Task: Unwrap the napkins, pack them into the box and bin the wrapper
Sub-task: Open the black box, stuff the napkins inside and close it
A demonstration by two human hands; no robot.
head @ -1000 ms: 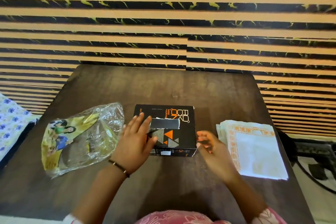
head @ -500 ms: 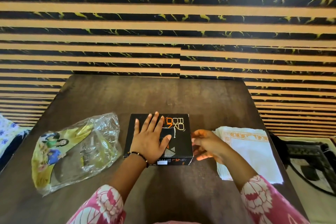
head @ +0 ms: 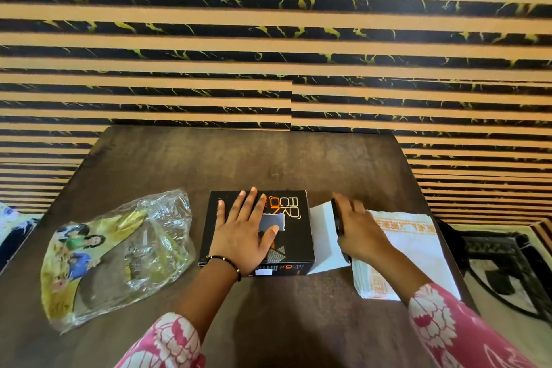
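A dark brown wooden table point(head: 268, 158) fills the lower half of the view, backed by a wall of tan and black marbled horizontal stripes point(head: 268, 39). On the table's left part lies a crumpled clear plastic wrapper with a yellow printed picture panel point(head: 119, 251), empty and flattened, well apart from the other things. On the right part sits a stack of white folded napkins with an orange patterned border point(head: 415, 251), lying flat near the table's right edge. In the middle, between wrapper and napkins, rests a flat black cardboard box with orange and white lettering point(head: 294, 218), its printed top facing up. At the box's right side a white inner flap point(head: 324, 239) stands swung outward and tilted, so that end of the box is open, the flap's far edge reaching just beside the napkin stack. The left hand point(head: 245, 236) lies palm down on the box top with fingers spread and straight, pressing flat and gripping nothing. The right hand point(head: 358, 233) is on the outer edge of the flap, fingers extended over its dark rim and the hand partly covering the nearest napkin corner; the fingertips are blurred, so whether they pinch the flap or only push against it cannot be told. Both forearms wear pink sleeves with white flower print point(head: 454, 329), and a thin black beaded bracelet point(head: 227, 263) circles the left wrist.
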